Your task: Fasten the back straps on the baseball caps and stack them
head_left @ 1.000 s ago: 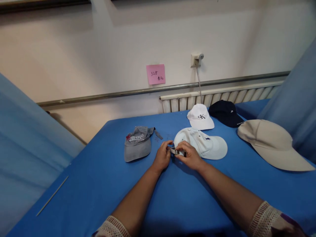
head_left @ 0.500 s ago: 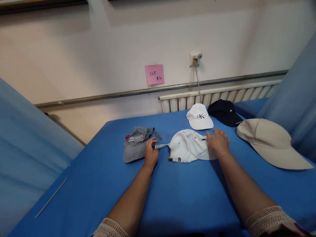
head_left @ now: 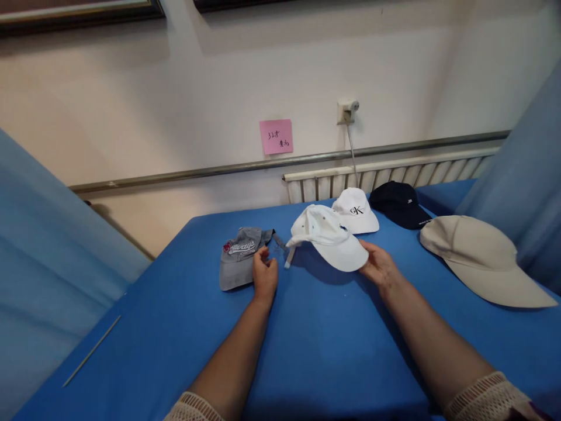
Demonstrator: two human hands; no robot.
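A pale mint-white baseball cap [head_left: 324,234] is tilted and raised off the blue cover, its brim held at the right tip by my right hand [head_left: 380,268]. The thumb is over the brim's edge and the other fingers go out of sight beneath it. Its loose back strap [head_left: 290,256] dangles at the left. Between that strap and a grey cap with white lettering [head_left: 240,257] is my left hand [head_left: 265,278], its fingers loosely bent and apart, nothing visible in them. It overlaps the grey cap's right side; whether it touches is unclear.
Behind the held cap lies a white cap with black letters [head_left: 356,211], beside a dark navy cap [head_left: 400,204]. A large beige long-brimmed cap [head_left: 477,251] is at the right. A thin stick [head_left: 92,351] lies at left. Blue curtains [head_left: 48,280] flank the covered table [head_left: 184,327].
My right hand has gone from the buckle to the brim and lifted and turned the pale cap. My left hand has let go of its strap and sits by the grey cap.
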